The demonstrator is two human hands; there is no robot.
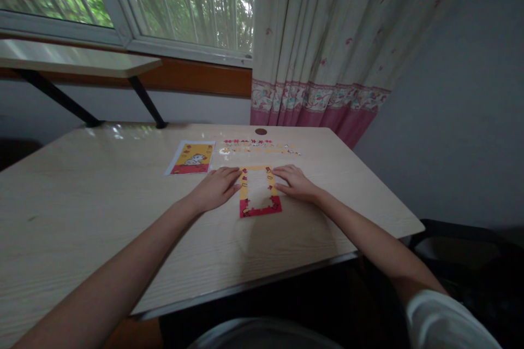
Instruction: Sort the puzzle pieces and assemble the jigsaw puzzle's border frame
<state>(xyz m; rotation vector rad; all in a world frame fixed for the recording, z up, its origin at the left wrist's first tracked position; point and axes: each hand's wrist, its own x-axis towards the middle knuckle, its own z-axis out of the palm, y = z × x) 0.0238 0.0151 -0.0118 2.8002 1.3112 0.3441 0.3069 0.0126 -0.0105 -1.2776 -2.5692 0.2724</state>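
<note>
A puzzle frame (259, 191) lies flat on the surface (123, 218) between both hands: left hand (215, 188) and right hand (295, 182) touch its sides, each grip spread, pinching nothing.

Both arms are stretched forward, bare to the elbow, with a white sleeve visible at the right upper arm. The left hand (215, 188) lies palm down, fingers together and pointing to the right. The right hand (295, 182) also lies flat, palm down, fingers extended toward the left. The two hands are near each other, not touching.
</note>
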